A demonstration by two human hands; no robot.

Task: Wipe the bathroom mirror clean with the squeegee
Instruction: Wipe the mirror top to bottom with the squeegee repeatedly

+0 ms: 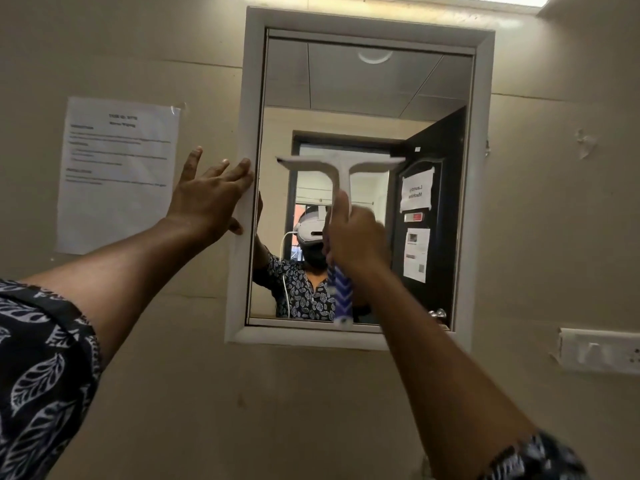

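A white-framed mirror (367,81) hangs on the beige wall ahead. My right hand (356,237) is shut on the handle of a white T-shaped squeegee (341,168), whose blade lies level across the middle of the glass. A blue and white part of the handle sticks out below my fist. My left hand (211,197) is flat with fingers spread, its fingertips resting on the mirror's left frame edge. The glass reflects a person in a white headset and a dark door.
A printed paper sheet (117,174) is taped to the wall left of the mirror. A white switch and socket panel (599,355) sits on the wall at lower right. A ceiling light glows at the top right.
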